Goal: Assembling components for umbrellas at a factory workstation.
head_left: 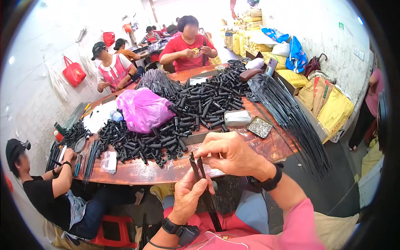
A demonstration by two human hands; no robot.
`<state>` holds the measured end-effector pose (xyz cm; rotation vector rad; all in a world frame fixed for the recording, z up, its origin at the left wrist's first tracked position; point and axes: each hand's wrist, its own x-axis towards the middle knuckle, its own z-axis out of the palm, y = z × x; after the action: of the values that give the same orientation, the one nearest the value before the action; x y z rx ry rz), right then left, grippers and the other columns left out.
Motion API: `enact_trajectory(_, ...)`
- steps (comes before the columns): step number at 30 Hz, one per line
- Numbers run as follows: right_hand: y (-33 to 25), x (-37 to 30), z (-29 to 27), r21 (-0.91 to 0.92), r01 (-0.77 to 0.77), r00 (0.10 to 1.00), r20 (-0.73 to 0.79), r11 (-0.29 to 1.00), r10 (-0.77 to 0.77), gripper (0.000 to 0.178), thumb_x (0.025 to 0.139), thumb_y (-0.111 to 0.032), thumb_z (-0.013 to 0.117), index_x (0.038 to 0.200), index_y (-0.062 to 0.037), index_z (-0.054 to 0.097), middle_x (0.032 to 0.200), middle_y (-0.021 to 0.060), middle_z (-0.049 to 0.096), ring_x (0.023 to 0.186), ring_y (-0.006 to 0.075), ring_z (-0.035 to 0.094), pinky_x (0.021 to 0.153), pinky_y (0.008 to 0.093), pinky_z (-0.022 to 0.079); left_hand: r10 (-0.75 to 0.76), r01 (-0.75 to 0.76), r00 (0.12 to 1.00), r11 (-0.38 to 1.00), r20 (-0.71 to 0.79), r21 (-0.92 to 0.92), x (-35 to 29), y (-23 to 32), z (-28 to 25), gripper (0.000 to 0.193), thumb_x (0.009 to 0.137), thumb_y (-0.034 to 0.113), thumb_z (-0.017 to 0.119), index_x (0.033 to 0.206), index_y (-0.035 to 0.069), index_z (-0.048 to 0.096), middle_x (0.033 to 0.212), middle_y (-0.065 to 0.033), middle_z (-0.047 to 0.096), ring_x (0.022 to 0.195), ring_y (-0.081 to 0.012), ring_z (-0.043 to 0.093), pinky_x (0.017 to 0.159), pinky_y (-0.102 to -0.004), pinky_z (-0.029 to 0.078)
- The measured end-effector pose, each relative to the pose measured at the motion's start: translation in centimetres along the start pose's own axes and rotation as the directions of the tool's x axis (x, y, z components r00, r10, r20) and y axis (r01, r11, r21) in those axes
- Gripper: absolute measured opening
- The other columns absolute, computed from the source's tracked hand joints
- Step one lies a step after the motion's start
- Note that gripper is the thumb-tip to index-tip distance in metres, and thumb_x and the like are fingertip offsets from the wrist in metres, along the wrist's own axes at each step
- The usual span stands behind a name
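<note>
Upright above my lap, a few slim black rods are gripped in my left hand, its fingers wrapped round them and the thumb along the front. The rods part slightly at their upper ends. There my right hand is closed in a pinch at the tips; anything between its fingers is too small to make out. Beyond my hands, a large heap of short black hollow tubes covers the table. A shallow tray of small metal parts and a box of thin white pieces stand near my right hand.
A long bundle of dark rods overhangs the table's right edge. A pink plastic bag rests on the heap. Co-workers sit at the left and across the table. Yellow sacks line the right wall; a red stool stands lower left.
</note>
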<state>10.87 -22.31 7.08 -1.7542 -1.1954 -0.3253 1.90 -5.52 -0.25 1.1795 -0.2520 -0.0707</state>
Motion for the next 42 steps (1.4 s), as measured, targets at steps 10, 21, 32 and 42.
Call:
enact_trajectory(10, 0.2, -0.7, 0.5, -0.385, 0.152, 0.954, -0.185, 0.91, -0.237, 0.016, 0.072, -0.003, 0.07, 0.087, -0.0043, 0.063, 0.079, 0.0071, 0.057, 0.061, 0.0217, 0.06, 0.051, 0.031, 0.047, -0.007, 0.008, 1.0, 0.999, 0.029, -0.049, 0.6, -0.3, -0.2, 0.062, 0.094, 0.024, 0.061, 0.144, 0.001, 0.032, 0.09, -0.0074, 0.058, 0.077, -0.0189, 0.06, 0.071, -0.0347, 0.052)
enact_trajectory(21, -2.0, -2.8, 3.9, 0.73, -0.393, 0.83, 0.02, 0.559, 0.557, 0.013, 0.084, -0.008, 0.073, 0.085, 0.0048, 0.069, 0.063, 0.0027, 0.064, 0.051, 0.0054, 0.057, 0.04, 0.0197, 0.042, 0.004, -0.001, 0.998, 0.998, -0.056, 0.059, -0.3, 1.2, 1.2, 0.031, 0.097, 0.021, 0.048, 0.112, -0.005, 0.057, 0.092, -0.01, 0.061, 0.081, -0.0202, 0.062, 0.075, -0.0333, 0.051)
enact_trajectory(32, -2.4, -2.2, 8.4, 0.459, -0.278, 0.792, -0.386, 0.843, 0.472, 0.019, 0.078, -0.011, 0.079, 0.078, 0.0001, 0.064, 0.062, 0.0013, 0.06, 0.055, 0.0042, 0.054, 0.047, 0.0244, 0.042, 0.073, -0.116, 0.937, 0.988, -0.341, -0.107, 1.7, 4.8, -0.2, 0.009, 0.092, 0.012, 0.062, 0.089, 0.003, 0.065, 0.085, -0.0024, 0.065, 0.073, -0.008, 0.06, 0.068, -0.0222, 0.047)
enact_trajectory(42, -1.3, -2.0, 8.5, 0.762, -0.32, 0.791, -0.113, 0.563, 0.602, 0.014, 0.08, -0.007, 0.076, 0.082, -0.0006, 0.064, 0.075, 0.0002, 0.065, 0.069, 0.0028, 0.057, 0.058, 0.0203, 0.047, 0.064, -0.143, 0.947, 0.961, -0.314, -0.236, 1.4, 4.0, -1.5, 0.009, 0.092, 0.013, 0.064, 0.091, 0.004, 0.065, 0.087, -0.0014, 0.065, 0.08, -0.0078, 0.059, 0.073, -0.0227, 0.046)
